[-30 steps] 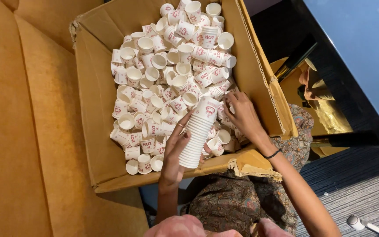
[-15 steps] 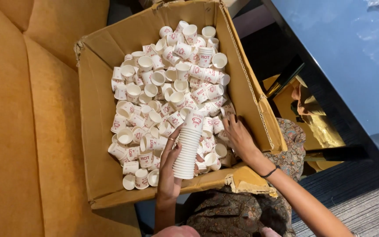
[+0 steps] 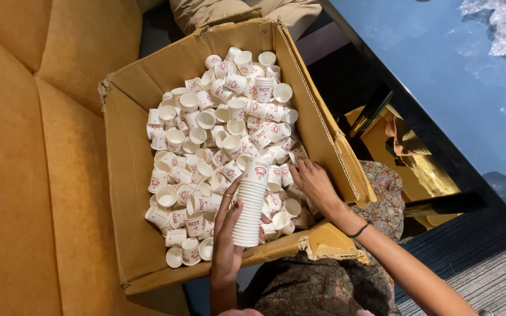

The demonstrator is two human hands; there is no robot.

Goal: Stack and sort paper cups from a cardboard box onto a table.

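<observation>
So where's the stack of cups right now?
The stack of cups stands in the left hand, over the cardboard box's near edge, beside the right hand.

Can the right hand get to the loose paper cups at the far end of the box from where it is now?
Probably yes. The right hand already rests on loose paper cups inside the open cardboard box, with nothing above them; the left hand holds the cup stack aside.

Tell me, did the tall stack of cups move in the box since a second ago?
No. The stack of cups sits in the left hand in the same place by the torn front edge of the cardboard box. Only the camera shifted.
</observation>
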